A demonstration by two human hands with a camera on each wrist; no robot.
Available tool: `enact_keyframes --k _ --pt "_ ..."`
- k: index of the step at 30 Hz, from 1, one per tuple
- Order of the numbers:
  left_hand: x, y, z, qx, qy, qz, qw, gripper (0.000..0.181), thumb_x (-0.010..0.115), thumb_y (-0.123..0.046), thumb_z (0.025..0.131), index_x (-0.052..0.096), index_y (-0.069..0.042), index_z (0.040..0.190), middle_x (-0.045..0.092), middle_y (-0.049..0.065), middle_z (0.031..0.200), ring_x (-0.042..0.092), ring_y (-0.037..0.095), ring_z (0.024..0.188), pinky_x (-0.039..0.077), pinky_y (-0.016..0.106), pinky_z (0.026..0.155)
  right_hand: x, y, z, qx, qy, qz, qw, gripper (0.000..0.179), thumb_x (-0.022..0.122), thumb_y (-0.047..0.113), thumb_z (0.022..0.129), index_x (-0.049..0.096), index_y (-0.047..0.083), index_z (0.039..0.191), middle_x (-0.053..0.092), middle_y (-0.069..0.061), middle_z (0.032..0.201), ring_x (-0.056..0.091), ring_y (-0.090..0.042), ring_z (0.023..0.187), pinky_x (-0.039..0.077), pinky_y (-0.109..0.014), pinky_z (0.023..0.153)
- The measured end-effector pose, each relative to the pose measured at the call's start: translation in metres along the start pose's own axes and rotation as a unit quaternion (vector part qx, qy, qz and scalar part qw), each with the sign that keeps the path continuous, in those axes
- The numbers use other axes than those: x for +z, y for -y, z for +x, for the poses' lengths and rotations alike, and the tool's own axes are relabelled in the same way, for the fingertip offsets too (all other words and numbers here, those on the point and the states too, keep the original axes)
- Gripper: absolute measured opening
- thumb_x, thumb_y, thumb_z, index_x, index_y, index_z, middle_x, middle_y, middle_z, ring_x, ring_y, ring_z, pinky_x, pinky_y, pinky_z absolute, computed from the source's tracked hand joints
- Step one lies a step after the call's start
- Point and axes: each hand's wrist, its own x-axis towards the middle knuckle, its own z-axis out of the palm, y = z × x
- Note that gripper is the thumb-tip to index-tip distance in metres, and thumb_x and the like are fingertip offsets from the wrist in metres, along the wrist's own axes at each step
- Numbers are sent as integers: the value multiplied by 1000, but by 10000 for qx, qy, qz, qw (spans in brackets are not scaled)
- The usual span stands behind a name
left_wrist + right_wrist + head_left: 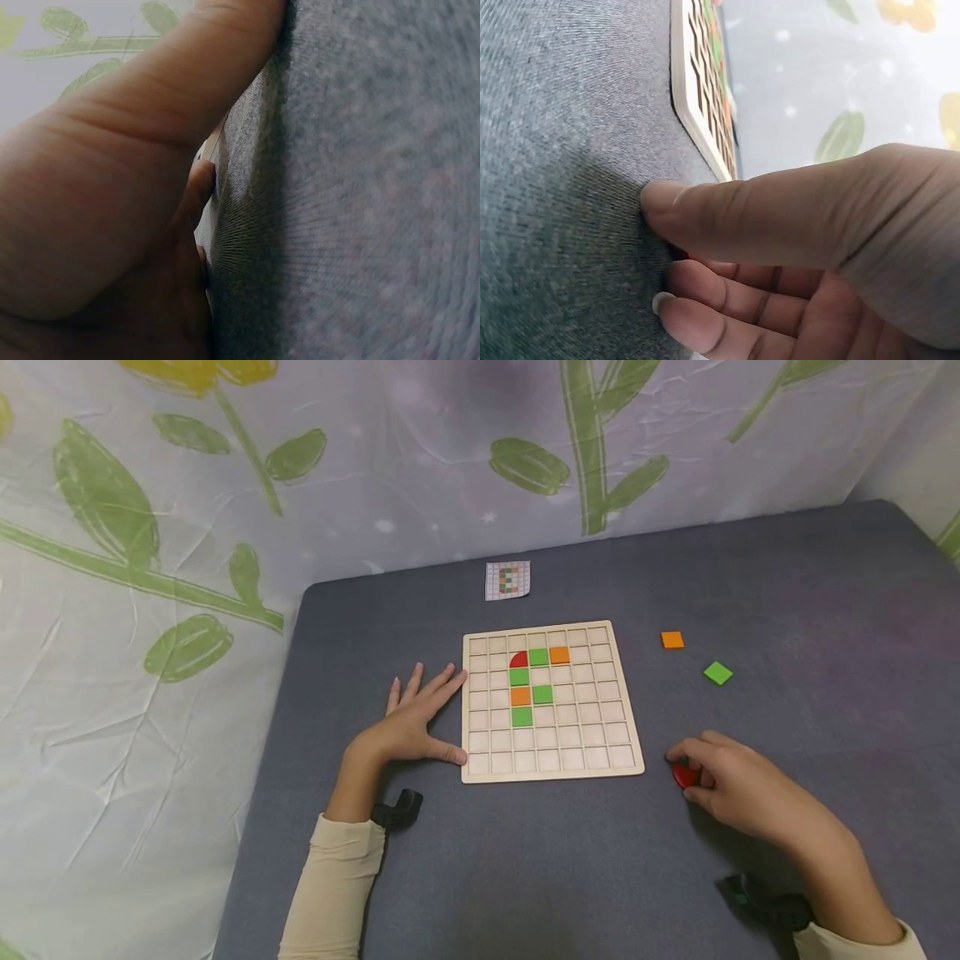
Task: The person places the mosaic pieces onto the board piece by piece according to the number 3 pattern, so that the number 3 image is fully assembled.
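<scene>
A wooden grid board [480, 774] lies flat on the table, with several green, orange and red tiles set in its squares. Along the board's left edge my left hand [408, 727] rests with fingers spread, the thumb and a fingertip touching the frame. To the right of the board, my right hand [738, 789] pinches a red tile [684, 775] with a curved edge, low at the table surface. Thumb and curled fingers hide most of that tile in the right wrist view. A red round-cornered tile [519, 659] sits in the grid's upper part.
A loose orange square tile [672, 640] and a green square tile [717, 672] lie right of the board. Behind it is a small printed pattern card [507, 580]. The grey table [525, 877] meets a flower-patterned cloth [420, 468] at the back and left.
</scene>
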Motion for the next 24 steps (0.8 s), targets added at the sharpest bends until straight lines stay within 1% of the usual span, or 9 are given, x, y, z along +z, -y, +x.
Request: enact_keyframes --k 5,7,11,18,24 --pt "0 0 0 8 0 -3 10000 125 88 -58 67 14 -29 163 6 -3 168 -19 29 150 -19 56 113 2 0 2 84 -37 4 10000 40 87 -1 71 68 3 106 57 4 87 52 -11 74 47 -33 62" --pt "0 1 1 2 3 4 10000 125 88 -58 67 14 -29 163 5 -4 168 -20 29 150 -19 56 113 2 0 1 107 -55 36 9999 38 88 0 72 67 2 103 57 4 86 52 -11 74 47 -34 62" --pt "1 2 1 24 -19 -4 10000 125 88 -57 67 14 -28 163 6 -3 168 -19 29 150 -19 56 113 2 0 1 126 -106 32 9999 33 88 1 72 66 8 96 56 6 84 51 -8 72 46 -32 61" --pt "1 2 1 56 -53 0 10000 126 89 -58 66 15 -29 163 6 -3 168 -19 29 150 -18 56 113 1 -1 0 96 -104 -7 9999 37 88 4 73 68 8 104 55 8 86 50 -8 74 45 -31 61" --pt "1 2 1 43 -31 -1 10000 125 89 -58 66 15 -28 163 6 -2 168 -18 30 150 -18 56 114 3 -1 0 50 -123 -22 9999 33 88 5 73 67 14 96 54 10 84 49 -6 72 44 -29 60"
